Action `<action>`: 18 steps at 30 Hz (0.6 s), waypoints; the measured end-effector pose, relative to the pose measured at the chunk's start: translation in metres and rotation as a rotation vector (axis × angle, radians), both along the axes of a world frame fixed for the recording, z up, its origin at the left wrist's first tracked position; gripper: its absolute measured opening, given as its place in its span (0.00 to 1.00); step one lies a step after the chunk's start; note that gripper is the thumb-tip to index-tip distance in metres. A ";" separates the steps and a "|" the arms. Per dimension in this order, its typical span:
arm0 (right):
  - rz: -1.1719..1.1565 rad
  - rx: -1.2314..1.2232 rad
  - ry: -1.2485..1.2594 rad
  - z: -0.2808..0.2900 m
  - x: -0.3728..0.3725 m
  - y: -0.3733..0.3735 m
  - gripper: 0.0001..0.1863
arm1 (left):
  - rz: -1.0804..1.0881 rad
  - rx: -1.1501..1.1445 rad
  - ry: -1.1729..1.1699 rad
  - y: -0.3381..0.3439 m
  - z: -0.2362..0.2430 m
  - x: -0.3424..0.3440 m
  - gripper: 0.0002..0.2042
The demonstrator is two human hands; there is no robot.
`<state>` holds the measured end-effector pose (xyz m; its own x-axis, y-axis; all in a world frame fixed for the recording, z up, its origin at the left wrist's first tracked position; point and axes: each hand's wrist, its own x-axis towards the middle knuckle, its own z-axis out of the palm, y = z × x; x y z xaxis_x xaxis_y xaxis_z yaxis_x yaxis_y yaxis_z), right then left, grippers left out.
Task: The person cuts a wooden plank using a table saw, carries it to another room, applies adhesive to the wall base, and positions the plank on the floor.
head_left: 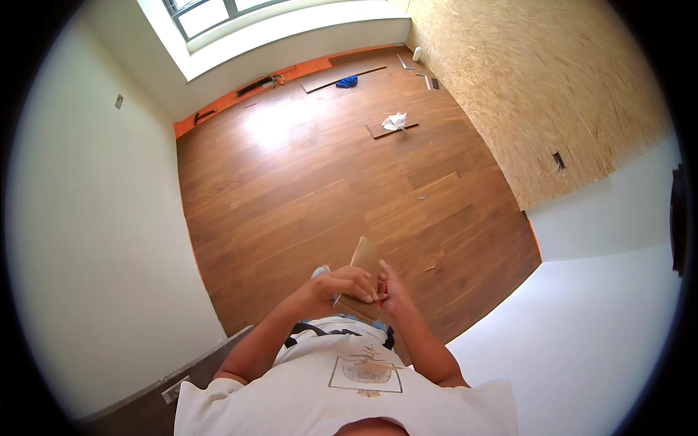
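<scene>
Close in front of my body I hold a flat tan board (365,253), which looks like a short piece of floor plank or cardboard. My left hand (342,283) lies across it with the fingers curled over its face and closed on it. At the board's right edge is my right hand (392,294), its fingers closed around a small red tool (382,296) that is mostly hidden. The red tool's end meets the board close to my left fingertips. What kind of tool it is cannot be made out.
Wood plank flooring (320,196) covers the room. Ahead lie a short plank piece with a crumpled white bag (395,122), a blue cloth (347,82) beside a long strip, and tools on orange underlay (254,89). A chipboard wall (531,87) stands right, a white wall (109,218) left.
</scene>
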<state>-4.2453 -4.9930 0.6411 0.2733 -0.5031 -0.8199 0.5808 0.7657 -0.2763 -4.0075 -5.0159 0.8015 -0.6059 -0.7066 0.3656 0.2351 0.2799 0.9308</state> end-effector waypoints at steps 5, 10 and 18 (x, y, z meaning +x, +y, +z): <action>0.019 -0.048 0.014 -0.007 0.015 -0.148 0.11 | -0.074 -0.038 0.003 -0.127 -0.033 0.001 0.15; -0.085 -0.071 0.185 -0.035 -0.020 -0.274 0.10 | 0.000 -0.070 -0.268 -0.278 -0.042 0.011 0.21; -0.393 -0.203 0.458 0.001 -0.084 -0.474 0.09 | -0.039 0.523 -0.306 -0.513 -0.092 0.018 0.19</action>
<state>-4.3297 -5.4673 0.6418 -0.3191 -0.6521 -0.6877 0.5968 0.4255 -0.6803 -3.9891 -5.5291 0.7093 -0.6575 -0.7210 -0.2187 -0.0636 -0.2361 0.9696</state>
